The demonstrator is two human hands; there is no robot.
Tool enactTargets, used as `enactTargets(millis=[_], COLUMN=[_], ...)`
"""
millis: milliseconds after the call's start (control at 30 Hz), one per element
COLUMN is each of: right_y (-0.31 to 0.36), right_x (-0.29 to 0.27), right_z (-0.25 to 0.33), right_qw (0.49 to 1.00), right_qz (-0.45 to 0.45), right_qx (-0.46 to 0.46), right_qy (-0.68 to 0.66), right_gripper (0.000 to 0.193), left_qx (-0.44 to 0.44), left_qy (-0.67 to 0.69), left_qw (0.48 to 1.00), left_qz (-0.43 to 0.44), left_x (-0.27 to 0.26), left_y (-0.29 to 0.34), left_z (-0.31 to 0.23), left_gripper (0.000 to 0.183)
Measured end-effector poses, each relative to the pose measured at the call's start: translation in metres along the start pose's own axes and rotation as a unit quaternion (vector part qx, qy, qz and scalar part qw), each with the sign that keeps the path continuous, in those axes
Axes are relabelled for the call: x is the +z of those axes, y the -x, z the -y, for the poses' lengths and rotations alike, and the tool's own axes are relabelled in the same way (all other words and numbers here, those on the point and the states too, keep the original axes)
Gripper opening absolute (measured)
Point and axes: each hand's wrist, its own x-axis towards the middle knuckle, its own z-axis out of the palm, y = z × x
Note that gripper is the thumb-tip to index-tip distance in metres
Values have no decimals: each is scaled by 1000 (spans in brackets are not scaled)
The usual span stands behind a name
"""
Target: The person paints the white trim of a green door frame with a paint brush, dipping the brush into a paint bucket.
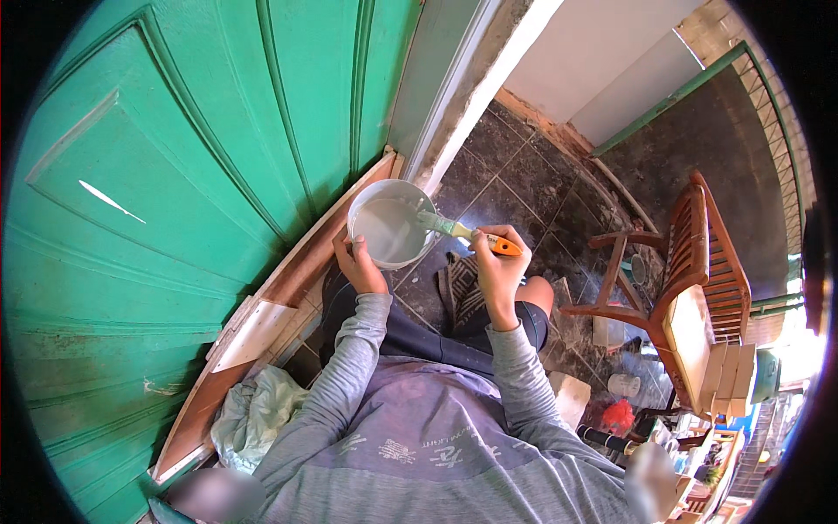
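My left hand [362, 265] is closed on the lower left side of a round white bucket [356, 216], which holds a pale, milky liquid. In my right hand [504, 272] is a paintbrush [463, 231] with an orange and pale handle. Its greenish, coated bristles point left and rest at the right rim of the bucket. The fingers of my right hand are wrapped round the handle. A green panelled door [218, 175] stands close on the left, with a white streak on its surface.
A wooden chair [690, 236] stands at the right on dark floor tiles [502, 188]. Beside my left forearm lies a crumpled plastic bag [259, 410]. A patterned mat [460, 288] is near my knees. A white door frame [463, 87] rises ahead. Clutter, including a red item [618, 417], sits lower right.
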Motion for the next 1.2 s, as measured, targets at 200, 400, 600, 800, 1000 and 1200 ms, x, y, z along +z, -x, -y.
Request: enactTargets(millis=[200, 400, 600, 800, 1000, 1200], right_y=[1, -17, -56, -91, -91, -63], right_x=[-5, -5, -12, -16, -26, -19], right_z=[1, 11, 19, 25, -14, -57], right_qw=[1000, 996, 997, 984, 992, 988], right_qz=[-1, 14, 67, 70, 94, 84], right_qx=[2, -71, -22, -143, -87, -110], right_qy=[15, 49, -17, 77, 23, 62], right_gripper=[8, 6, 6, 5, 5, 7], left_qx=[-18, -10, -93, -154, -148, -128], left_qy=[7, -22, 57, -48, -44, 20], left_qw=[1000, 999, 993, 978, 973, 980], left_qz=[-5, 26, 43, 131, 172, 149], left_x=[1, 1, 30, 32, 36, -7], left_y=[2, -2, -1, -40, -39, -32], left_z=[-5, -12, -40, -13, -4, 38], left_gripper=[37, 37, 35, 52, 50, 33])
